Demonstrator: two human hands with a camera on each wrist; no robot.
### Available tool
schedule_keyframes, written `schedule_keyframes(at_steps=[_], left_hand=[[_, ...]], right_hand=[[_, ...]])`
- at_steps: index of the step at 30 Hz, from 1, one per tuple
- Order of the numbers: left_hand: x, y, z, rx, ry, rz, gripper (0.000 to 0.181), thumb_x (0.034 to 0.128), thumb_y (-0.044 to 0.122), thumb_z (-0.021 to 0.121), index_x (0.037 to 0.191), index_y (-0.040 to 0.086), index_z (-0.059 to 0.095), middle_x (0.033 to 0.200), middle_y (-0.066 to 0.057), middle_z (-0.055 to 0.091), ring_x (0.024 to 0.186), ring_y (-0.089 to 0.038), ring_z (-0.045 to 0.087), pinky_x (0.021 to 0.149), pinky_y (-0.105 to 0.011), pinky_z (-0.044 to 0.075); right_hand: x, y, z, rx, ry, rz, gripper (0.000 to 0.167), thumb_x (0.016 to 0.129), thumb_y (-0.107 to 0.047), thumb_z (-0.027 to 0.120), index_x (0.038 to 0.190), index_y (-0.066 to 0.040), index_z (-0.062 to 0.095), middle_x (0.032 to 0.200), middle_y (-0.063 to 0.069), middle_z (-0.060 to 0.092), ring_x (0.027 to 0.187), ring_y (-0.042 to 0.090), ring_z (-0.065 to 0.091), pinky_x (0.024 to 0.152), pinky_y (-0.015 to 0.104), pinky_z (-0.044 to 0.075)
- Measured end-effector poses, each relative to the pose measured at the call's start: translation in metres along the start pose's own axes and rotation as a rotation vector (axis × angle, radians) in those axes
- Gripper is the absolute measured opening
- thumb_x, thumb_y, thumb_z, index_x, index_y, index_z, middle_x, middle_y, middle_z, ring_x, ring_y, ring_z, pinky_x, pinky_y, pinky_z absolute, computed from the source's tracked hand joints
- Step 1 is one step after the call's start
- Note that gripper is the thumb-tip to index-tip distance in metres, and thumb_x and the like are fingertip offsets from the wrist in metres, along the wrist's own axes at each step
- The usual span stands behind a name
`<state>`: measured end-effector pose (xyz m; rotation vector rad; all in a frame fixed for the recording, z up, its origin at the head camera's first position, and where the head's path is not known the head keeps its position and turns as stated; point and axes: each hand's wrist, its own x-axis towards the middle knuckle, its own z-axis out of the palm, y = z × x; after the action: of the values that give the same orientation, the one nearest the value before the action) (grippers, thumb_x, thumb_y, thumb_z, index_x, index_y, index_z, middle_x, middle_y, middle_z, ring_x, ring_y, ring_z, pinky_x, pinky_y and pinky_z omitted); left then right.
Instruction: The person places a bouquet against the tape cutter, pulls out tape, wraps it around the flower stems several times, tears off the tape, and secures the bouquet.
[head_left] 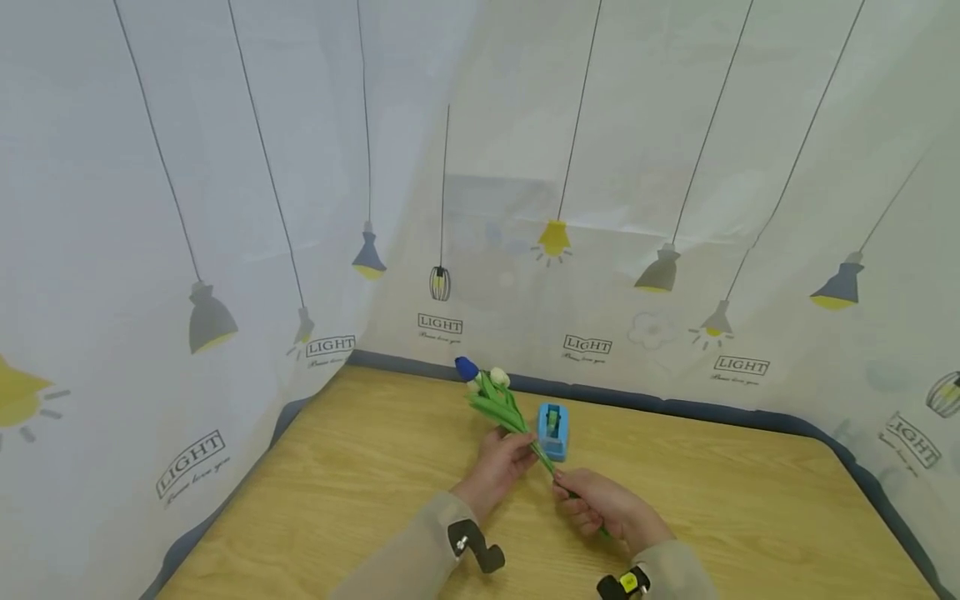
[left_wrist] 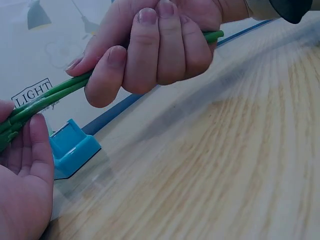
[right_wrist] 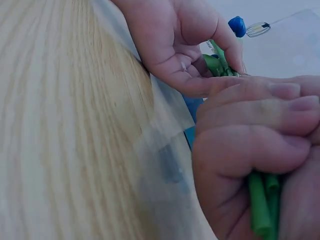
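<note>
A small bunch of artificial tulips [head_left: 501,402] slants over the table, with a blue bloom [head_left: 467,368] and a white bloom [head_left: 499,378] at its upper end. My left hand [head_left: 498,467] pinches the green stems just below the leaves. Lower down, my right hand [head_left: 607,504] grips the same stems with curled fingers, and the cut ends [right_wrist: 261,205] stick out below its fist. A shiny patch shows on the stems near the left fingers in the left wrist view. Just beyond the hands stands a blue tape dispenser [head_left: 553,442], partly behind the left hand in the left wrist view.
The wood-grain table [head_left: 360,483] has a dark padded edge [head_left: 615,395] along its back and sides. Pale curtains [head_left: 510,125] printed with hanging lamps enclose it. Each wrist wears a dark strap mount [head_left: 474,542].
</note>
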<state>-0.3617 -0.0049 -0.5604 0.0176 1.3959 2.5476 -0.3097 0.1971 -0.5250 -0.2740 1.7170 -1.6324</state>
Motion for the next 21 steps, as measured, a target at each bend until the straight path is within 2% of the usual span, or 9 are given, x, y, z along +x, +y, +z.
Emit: schedule_keyframes(at_steps=[4,8,12,16,21], left_hand=[[0.001,0.001,0.000,-0.003,0.001,-0.004,0.031,0.0994,0.007,0.068,0.127,-0.001,0.056,0.093,0.001,0.070,0.087,-0.010,0.071,0.086,-0.027,0.063],[0.001,0.001,0.000,-0.001,0.002,0.000,0.022,0.1007,0.010,0.068,0.120,0.003,0.059,0.095,0.000,0.071,0.089,-0.011,0.072,0.087,-0.027,0.063],[0.000,0.000,-0.001,-0.001,0.003,0.003,0.024,0.1023,0.013,0.069,0.122,0.002,0.059,0.099,-0.002,0.071,0.090,-0.011,0.072,0.087,-0.026,0.062],[0.001,-0.001,-0.002,-0.007,0.007,0.001,0.026,0.1023,0.013,0.070,0.123,0.002,0.059,0.099,-0.002,0.072,0.089,-0.011,0.073,0.086,-0.026,0.063],[0.000,-0.001,-0.002,-0.015,0.025,-0.010,0.031,0.1021,0.012,0.071,0.127,-0.001,0.058,0.098,-0.001,0.073,0.090,-0.011,0.074,0.084,-0.024,0.063]], right_hand=[[0.001,-0.005,0.003,-0.251,0.115,-0.050,0.046,0.117,-0.035,0.037,0.079,-0.013,0.049,0.061,-0.009,0.037,0.047,0.004,0.026,0.043,0.019,0.027],[0.003,-0.009,0.009,-0.541,0.278,-0.107,0.048,0.116,-0.030,0.040,0.073,-0.012,0.048,0.058,-0.007,0.038,0.048,0.008,0.029,0.045,0.020,0.028],[0.002,-0.015,0.021,-0.779,0.446,-0.124,0.046,0.115,-0.024,0.045,0.070,-0.011,0.049,0.059,-0.004,0.040,0.052,0.011,0.033,0.050,0.023,0.030],[0.004,-0.016,0.029,-0.933,0.551,-0.097,0.042,0.113,-0.020,0.050,0.072,-0.010,0.055,0.062,-0.003,0.040,0.057,0.013,0.037,0.054,0.025,0.032],[0.007,-0.015,0.032,-1.035,0.596,-0.096,0.037,0.112,-0.018,0.053,0.076,-0.009,0.059,0.063,-0.002,0.040,0.058,0.014,0.039,0.056,0.027,0.034]])
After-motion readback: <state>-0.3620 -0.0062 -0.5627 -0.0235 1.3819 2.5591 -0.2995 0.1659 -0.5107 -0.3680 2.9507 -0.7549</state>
